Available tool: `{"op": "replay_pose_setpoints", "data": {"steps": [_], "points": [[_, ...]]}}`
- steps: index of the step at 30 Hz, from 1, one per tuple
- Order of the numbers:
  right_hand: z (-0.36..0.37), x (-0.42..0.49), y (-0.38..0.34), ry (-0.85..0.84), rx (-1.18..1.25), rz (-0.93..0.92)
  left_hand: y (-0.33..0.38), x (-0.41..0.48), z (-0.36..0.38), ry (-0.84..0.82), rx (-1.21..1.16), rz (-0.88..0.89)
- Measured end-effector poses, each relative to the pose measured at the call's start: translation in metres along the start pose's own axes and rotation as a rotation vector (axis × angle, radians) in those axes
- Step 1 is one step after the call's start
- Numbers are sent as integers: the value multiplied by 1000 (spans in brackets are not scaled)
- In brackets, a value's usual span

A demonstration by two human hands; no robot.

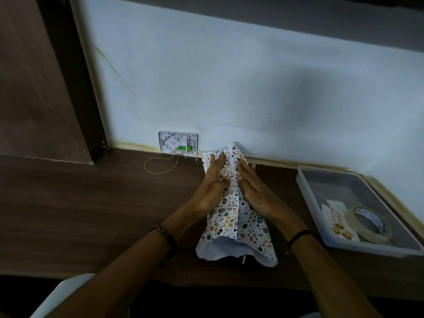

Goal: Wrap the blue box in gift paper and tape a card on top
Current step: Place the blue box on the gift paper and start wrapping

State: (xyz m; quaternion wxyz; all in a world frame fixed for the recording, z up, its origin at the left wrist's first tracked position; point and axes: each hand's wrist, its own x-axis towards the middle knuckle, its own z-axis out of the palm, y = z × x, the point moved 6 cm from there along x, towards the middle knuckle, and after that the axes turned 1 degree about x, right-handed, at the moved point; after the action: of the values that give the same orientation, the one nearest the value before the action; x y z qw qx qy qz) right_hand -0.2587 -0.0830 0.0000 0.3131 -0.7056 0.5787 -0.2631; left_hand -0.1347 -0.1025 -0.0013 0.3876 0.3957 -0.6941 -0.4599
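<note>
Left hand (213, 180) and right hand (252, 191) press flat on the paper (231, 223), fingers straight, each grip open and holding nothing. The paper tents over the box and hides it, mid worktop (91, 203). To the right, a tray (307, 196) holds card (337, 216) and tape (371, 223). Far left lie a wire loop (158, 166) and a wall plate (177, 142).

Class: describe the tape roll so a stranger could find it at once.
On the brown desk, find the clear tray at the right. In its near end, beside the flat card, lies the tape: the only ring there.
</note>
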Motion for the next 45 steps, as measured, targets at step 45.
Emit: {"op": "replay_pose_setpoints", "data": {"steps": [45], "points": [[-121, -98, 114, 669, -471, 865, 7, 7, 5, -119, 668, 143]]}}
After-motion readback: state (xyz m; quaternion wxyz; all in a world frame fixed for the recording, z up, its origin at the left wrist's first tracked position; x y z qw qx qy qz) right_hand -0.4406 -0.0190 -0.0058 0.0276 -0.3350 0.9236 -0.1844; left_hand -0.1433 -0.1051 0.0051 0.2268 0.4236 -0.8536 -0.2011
